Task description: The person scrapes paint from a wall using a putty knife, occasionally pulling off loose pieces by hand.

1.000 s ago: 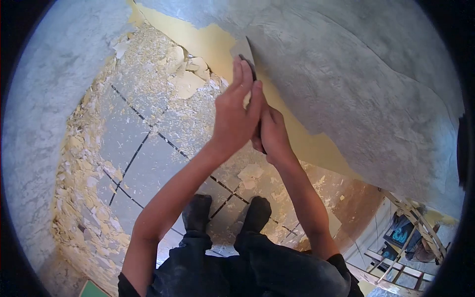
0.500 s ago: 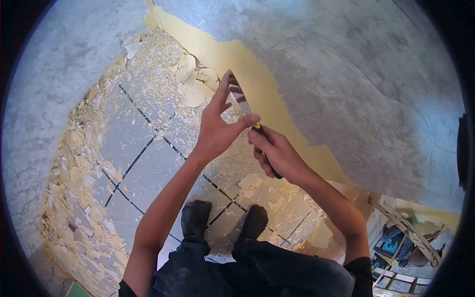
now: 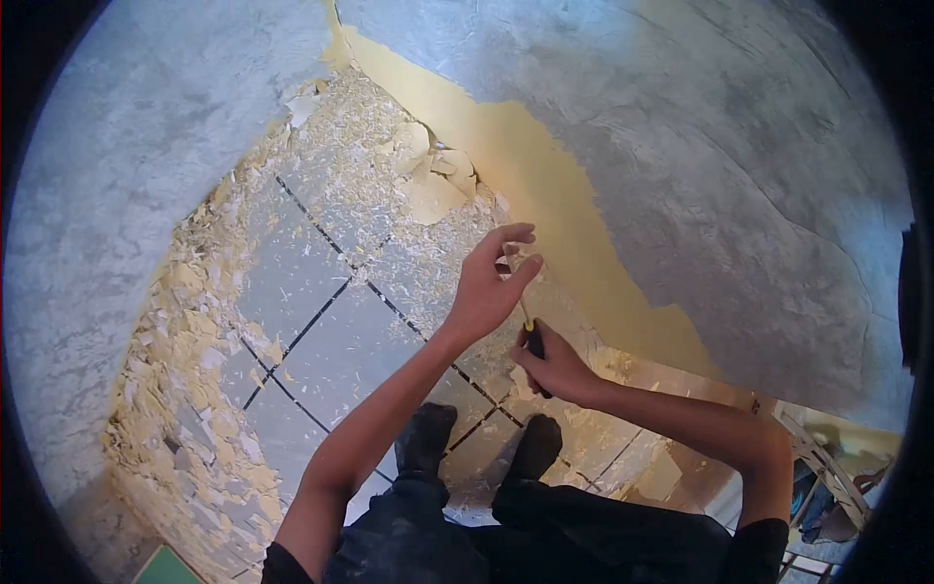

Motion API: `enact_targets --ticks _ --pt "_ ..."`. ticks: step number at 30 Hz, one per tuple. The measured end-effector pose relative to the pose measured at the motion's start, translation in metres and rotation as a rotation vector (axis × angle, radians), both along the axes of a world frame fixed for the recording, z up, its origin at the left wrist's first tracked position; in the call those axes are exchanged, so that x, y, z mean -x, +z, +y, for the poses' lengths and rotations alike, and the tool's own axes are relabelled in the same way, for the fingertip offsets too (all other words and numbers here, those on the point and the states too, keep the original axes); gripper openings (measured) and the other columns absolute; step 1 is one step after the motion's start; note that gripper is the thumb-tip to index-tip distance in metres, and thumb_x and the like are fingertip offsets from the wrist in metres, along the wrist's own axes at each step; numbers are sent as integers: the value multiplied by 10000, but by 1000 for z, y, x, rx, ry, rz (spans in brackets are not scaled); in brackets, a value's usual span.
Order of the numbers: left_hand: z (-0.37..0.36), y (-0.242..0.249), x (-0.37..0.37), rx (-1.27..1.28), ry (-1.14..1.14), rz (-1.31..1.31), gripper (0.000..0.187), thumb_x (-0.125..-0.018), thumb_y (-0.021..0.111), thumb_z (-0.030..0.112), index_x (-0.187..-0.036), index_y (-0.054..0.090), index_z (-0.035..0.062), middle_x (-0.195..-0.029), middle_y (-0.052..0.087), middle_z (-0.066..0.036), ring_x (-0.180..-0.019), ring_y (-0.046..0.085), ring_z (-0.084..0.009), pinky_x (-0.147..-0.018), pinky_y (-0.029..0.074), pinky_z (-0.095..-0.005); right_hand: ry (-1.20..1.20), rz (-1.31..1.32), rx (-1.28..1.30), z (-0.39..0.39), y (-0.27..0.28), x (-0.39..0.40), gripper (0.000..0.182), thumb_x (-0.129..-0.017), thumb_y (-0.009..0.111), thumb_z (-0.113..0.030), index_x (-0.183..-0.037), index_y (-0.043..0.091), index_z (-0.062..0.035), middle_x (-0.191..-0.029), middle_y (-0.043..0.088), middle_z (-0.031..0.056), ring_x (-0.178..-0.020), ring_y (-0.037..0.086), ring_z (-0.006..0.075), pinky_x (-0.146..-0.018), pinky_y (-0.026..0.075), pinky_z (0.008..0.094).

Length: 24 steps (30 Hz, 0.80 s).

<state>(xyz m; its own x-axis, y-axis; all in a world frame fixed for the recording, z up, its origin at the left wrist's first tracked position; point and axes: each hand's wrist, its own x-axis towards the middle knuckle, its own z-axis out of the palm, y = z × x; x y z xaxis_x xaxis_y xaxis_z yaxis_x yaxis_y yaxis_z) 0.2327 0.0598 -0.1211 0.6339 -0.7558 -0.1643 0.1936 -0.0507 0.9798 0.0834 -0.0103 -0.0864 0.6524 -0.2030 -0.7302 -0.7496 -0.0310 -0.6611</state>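
A scraper with a black and yellow handle is gripped in my right hand, its thin blade pointing up and away from me. Around the blade, my left hand has its fingers bent and its thumb apart from them, the fingertips right at the blade. Past both hands rises the wall, whose lower strip is bare yellow below a grey, scraped-looking surface. Loose yellowish flakes and larger peeled pieces lie at the foot of that wall.
Grey floor tiles with dark joints carry scattered chips. A thick heap of flakes runs along the left wall. My feet stand close below my hands. At the lower right is a wooden frame with dark cloth beside it.
Both hands have come down and nearer to me with the scraper. My left fingers, earlier stretched along the blade, are now more bent. The camera view has shifted slightly.
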Motion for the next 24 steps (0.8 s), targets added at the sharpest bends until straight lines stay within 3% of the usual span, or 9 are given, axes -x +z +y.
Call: enact_targets --ticks 2,6,8,10,12,14,16,18,24 --pt "-1 -4 6 -48 -24 -163 383 -868 656 152 -1225 559 51 -1149 624 -81 -1004 596 -215 -792 496 -354 -66 72 -98 5 -22 4 207 -943 560 -222 -981 439 -59 -670 503 34 -529 523 127 -471 420 296" --pt "-1 -12 14 -5 -21 -190 361 -866 653 149 -1206 562 66 -1132 626 -74 -1027 580 -224 -799 486 -359 -12 90 -74 1 -31 4 216 -917 585 -242 -955 464 -68 -692 538 39 -552 539 115 -487 434 290" --pt "2 -10 10 -27 -8 -137 338 -869 643 140 -1193 573 73 -1139 622 -70 -1053 564 -226 -816 472 -348 78 118 -6 -11 -24 0 289 -889 606 -264 -1027 509 -28 -751 619 86 -605 611 187 -541 487 352" --pt "6 -15 4 -6 -16 -204 328 -868 636 113 -1190 586 77 -1147 616 -63 -1067 551 -222 -836 461 -342 164 -205 435 -14 -59 10 357 -869 610 -290 -1040 582 22 -793 669 161 -701 670 300 -644 524 433" --pt "10 -9 2 -52 68 -133 318 -863 632 85 -1178 601 61 -1150 609 -66 -1062 536 -205 -857 454 -340 178 2 354 -20 -43 -12 377 -853 612 -309 -976 649 45 -825 677 231 -793 679 378 -733 527 473" --pt "13 1 0 -88 233 -38 311 -858 632 60 -1168 611 44 -1145 605 -65 -1026 525 -181 -882 439 -325 180 -7 396 -15 -46 -27 379 -842 619 -328 -835 674 46 -780 667 245 -781 678 385 -743 531 478" --pt "11 -2 -3 -69 418 20 293 -855 624 32 -1148 621 32 -1144 597 -58 -1005 510 -165 -895 423 -309 197 -147 472 -7 -68 -38 327 -835 606 -300 -789 658 20 -720 648 238 -703 652 399 -671 506 471" --pt "12 4 -6 -24 492 49 322 -852 613 2 -1171 606 40 -1126 578 -44 -1025 491 -148 -909 406 -286 284 -193 509 -11 -79 -54 323 -830 605 -307 -791 665 8 -731 653 233 -700 651 403 -679 514 480" --pt "24 2 -33 31 666 -27 326 -870 554 -19 -1194 577 18 -1200 522 -98 -1111 499 -186 -939 429 -327 397 -311 607 -22 -68 -96 292 -824 602 -302 -796 685 -24 -739 660 232 -724 664 394 -697 533 479"
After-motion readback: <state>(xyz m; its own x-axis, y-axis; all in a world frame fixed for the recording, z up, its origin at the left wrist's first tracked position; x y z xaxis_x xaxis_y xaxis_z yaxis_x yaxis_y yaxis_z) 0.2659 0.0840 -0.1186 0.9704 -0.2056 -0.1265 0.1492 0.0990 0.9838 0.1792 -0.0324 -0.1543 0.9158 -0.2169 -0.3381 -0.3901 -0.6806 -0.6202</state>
